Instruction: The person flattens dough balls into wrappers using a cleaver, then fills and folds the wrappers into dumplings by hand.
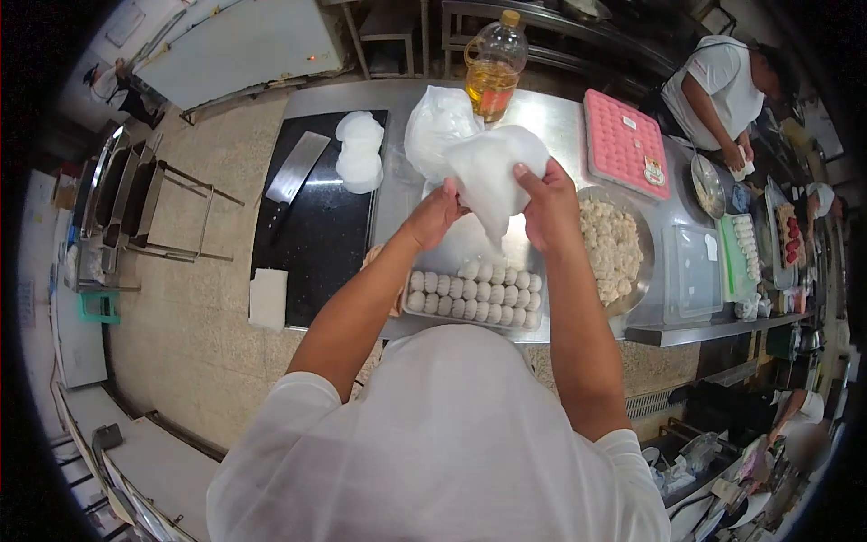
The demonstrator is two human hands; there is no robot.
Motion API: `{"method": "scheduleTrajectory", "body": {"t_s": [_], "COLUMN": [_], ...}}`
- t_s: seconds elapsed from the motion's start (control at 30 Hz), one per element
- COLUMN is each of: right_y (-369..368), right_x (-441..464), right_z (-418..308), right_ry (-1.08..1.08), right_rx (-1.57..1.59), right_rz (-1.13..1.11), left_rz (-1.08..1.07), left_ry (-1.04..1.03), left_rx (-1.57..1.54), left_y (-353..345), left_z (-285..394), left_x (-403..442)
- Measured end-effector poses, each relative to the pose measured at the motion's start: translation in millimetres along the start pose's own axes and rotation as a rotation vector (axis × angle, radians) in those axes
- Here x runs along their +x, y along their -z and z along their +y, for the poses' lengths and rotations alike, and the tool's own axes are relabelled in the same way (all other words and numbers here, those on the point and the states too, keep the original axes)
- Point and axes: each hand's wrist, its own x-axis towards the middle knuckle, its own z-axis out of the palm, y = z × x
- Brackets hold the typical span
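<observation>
A thin white plastic bag (495,172) hangs above the metal table between my hands. My right hand (551,203) grips its right side, thumb on top. My left hand (435,217) is closed at the bag's lower left edge; its fingertips are partly hidden. Just behind sits another white bag (438,126), bulging and crumpled. Close to my body is a clear tray (474,298) with rows of pale round dumplings. Right of my right forearm stands a metal bowl (646,262) of chunky pale filling (610,239). White round wrappers (359,154) lie stacked at left.
A cleaver (300,167) and a folded white cloth (268,298) lie on the black board (330,235). An oil bottle (495,68) stands at the back, near a pink tray (625,140). A co-worker (722,86) stands at the far right.
</observation>
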Motion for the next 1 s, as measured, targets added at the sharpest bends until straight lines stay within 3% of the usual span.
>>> {"method": "scheduleTrajectory", "body": {"t_s": [0.07,0.2,0.27,0.33,0.4,0.47,0.5,0.53,0.6,0.93,0.97,1.0], "right_y": [0.5,20.8,21.8,30.6,36.2,29.7,23.4,17.9,9.5,25.5,26.7,25.8], "right_x": [-9.9,-27.7,-47.0,-62.8,-76.4,-91.2,-94.6,-97.7,-101.8,-107.9,-108.8,-109.2], "right_z": [-2.1,29.4,31.1,45.8,49.8,31.5,31.0,22.8,5.5,28.1,25.8,18.6], "right_ry": [-0.045,-0.11,-0.167,0.034,0.126,0.117,0.014,0.014,-0.156,-0.22,-0.222,-0.134], "right_rx": [0.35,0.35,0.271,-0.475,-0.463,-0.771,-0.592,-0.589,-0.758,-0.271,-0.27,-0.489], "right_rz": [0.069,0.086,0.13,0.264,0.265,0.036,-0.029,-0.02,-0.24,-0.299,-0.297,-0.37], "left_rz": [-0.001,0.053,0.044,0.051,0.058,-0.051,-0.089,-0.095,-0.253,-0.283,-0.283,-0.255], "left_ry": [0.079,0.286,0.309,0.364,0.396,0.489,0.515,0.521,0.601,0.649,0.652,0.644], "left_rx": [0.113,0.307,0.325,0.258,0.225,0.277,0.312,0.315,0.401,0.465,0.464,0.419], "left_y": [-7.4,-34.5,-37.8,-43.1,-47.4,-44.4,-47.4,-47.3,-48.4,-50.2,-51.3,-53.0], "left_z": [18.8,45.9,50.2,55.7,58.4,59.4,61.8,62.0,63.5,73.0,72.4,72.2], "left_x": [-4.9,-15.2,-27.1,-41.1,-50.9,-56.0,-58.1,-57.7,-56.5,-59.7,-60.4,-60.6]}}
